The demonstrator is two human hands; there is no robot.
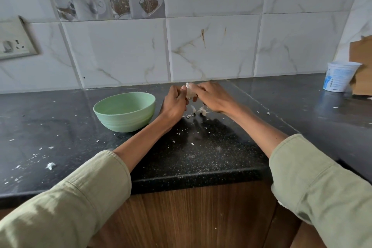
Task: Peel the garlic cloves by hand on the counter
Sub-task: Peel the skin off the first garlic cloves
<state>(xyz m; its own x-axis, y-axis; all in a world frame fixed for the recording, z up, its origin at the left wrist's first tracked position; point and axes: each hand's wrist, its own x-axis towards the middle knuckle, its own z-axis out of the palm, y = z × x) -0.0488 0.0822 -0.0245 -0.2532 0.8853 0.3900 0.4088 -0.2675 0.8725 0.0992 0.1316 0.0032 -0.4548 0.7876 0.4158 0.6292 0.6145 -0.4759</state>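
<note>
Where the counter (201, 159) edge meets wood-fronted cabinets (201, 217), two forearms in rolled olive sleeves (86, 193) reach forward over black speckled stone. Papery skin flakes (50, 165) scattered across counter, densest toward left front. Farther in: loose garlic cloves (202, 110) and peel bits lying on stone just below the hands. Left hand (174, 104) and right hand (213, 96) meet above counter, both pinching one piece of garlic (189, 91) between them; fingers of each hand curled in around it, thumbs close on its white skin. Exact fingertip contact partly hidden. Green bowl (124, 111) sits just left of left wrist, inside appears bare. Far right, near wall: white plastic tub (339, 79) beside brown cardboard (362, 66). Behind all: marbled tile wall (211, 46), switch plate (14, 39) at left.
</note>
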